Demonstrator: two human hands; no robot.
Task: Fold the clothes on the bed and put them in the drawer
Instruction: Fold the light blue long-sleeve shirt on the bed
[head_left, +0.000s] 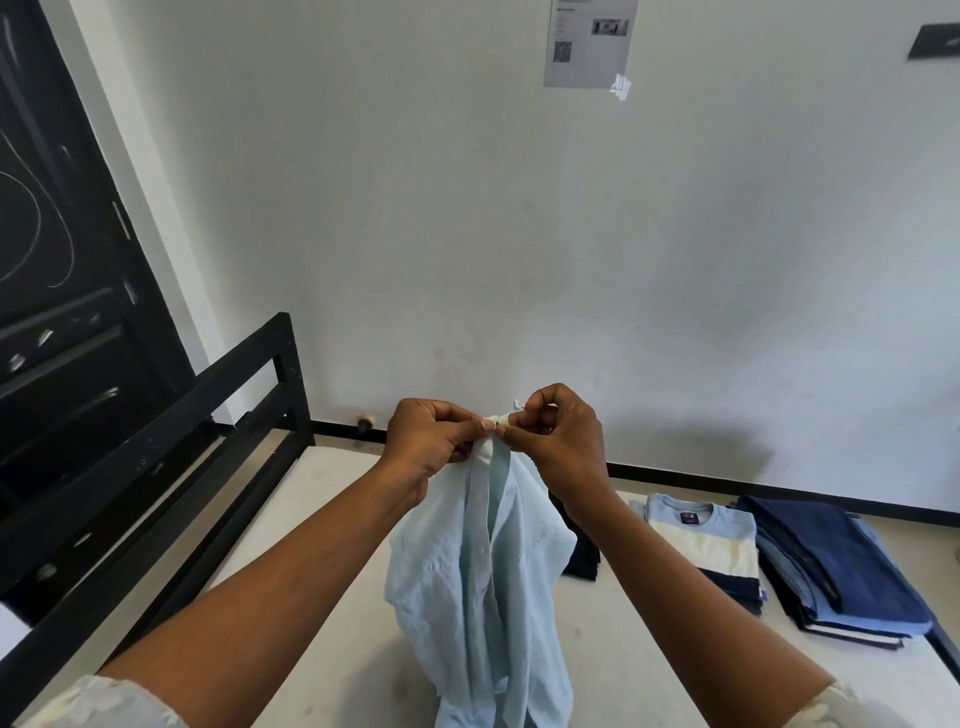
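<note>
Above the bed (322, 499), the left hand (431, 441) and right hand (558, 441) are both pinching the collar of a pale blue shirt (483, 587), which is hanging down onto the mattress. Off to the right, a folded striped tee (711, 545) and a navy stack (841, 561) are lying side by side.

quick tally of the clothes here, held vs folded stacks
Held, unfolded: 1, the pale blue button-up shirt, pinched at its collar by left hand and right hand.
Folded stacks: 3, a black cloth stack, a stack topped by a blue, cream and navy striped t-shirt, a navy-topped stack.
Total: 4
</note>
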